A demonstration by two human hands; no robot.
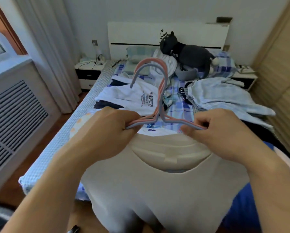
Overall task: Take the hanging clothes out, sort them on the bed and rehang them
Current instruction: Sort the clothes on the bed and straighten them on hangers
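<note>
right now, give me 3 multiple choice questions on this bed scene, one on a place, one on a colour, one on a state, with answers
1. Where does the dark plush cat lie?
A. at the headboard end of the bed
B. on the floor
C. on the nightstand

2. Which colours are the hangers?
A. green and black
B. pink and grey-blue
C. all white

3. How are the hangers held?
A. left hand only
B. lying loose on the bed
C. both hands, one at each end

Answers: 1 A, it rests on the pillows by the headboard. 2 B, both colours show in the hooks. 3 C, the left hand and right hand each grip an end.
</note>
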